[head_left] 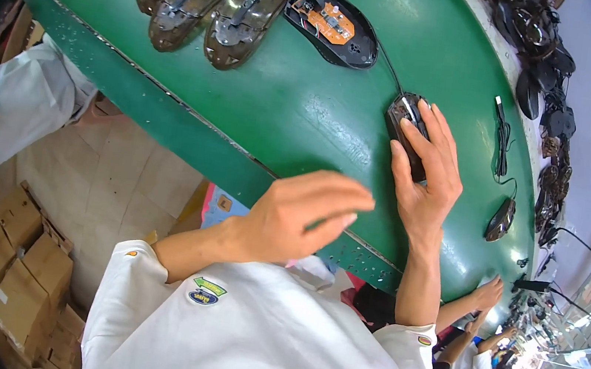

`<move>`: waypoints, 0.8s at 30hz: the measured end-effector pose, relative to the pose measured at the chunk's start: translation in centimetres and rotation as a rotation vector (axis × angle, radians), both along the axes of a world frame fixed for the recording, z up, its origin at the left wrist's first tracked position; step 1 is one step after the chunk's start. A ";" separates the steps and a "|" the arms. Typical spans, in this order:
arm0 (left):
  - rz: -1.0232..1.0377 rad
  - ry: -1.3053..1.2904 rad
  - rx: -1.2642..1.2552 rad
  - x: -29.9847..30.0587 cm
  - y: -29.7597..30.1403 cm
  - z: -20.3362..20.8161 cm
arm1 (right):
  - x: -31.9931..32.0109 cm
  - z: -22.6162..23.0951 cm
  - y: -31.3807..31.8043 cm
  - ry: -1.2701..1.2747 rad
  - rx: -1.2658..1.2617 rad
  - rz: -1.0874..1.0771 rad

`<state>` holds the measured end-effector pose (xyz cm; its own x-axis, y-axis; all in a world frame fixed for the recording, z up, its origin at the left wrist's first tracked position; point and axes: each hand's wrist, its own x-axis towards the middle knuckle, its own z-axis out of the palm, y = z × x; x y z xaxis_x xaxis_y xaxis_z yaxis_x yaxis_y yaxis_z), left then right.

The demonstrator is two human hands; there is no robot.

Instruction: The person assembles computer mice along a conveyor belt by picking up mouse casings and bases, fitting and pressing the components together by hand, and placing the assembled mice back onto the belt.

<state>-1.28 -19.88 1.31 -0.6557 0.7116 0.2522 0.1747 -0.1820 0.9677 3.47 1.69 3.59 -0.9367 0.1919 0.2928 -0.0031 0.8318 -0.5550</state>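
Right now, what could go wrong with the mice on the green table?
The cord from the mouse under the right grip reaches the opened mouse, so a pull might drag it. Its orange circuit board lies uncovered and could get knocked. The translucent shells beside it sit close together and may scuff if pushed.

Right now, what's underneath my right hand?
Your right hand partly covers a dark mouse on the green table. The mouse's far end and left edge show; what lies directly beneath the hand is hidden.
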 end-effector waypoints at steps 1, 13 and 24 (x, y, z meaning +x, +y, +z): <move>0.023 -0.243 0.032 -0.4 0.0 0.5 | 0.4 0.0 -0.1 0.020 -0.028 -0.013; -0.170 -0.669 0.029 1.4 0.0 2.0 | 6.9 0.1 -7.7 0.315 -0.127 -0.037; -0.149 -0.561 0.255 3.9 -0.1 1.4 | 8.3 -0.4 -10.5 0.492 -0.315 -0.059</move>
<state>2.61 -19.99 2.67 -0.6362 0.7680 0.0729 -0.3910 -0.4025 0.8277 11.79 -8.84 3.21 -0.6900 0.3874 0.6114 -0.2823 0.6338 -0.7201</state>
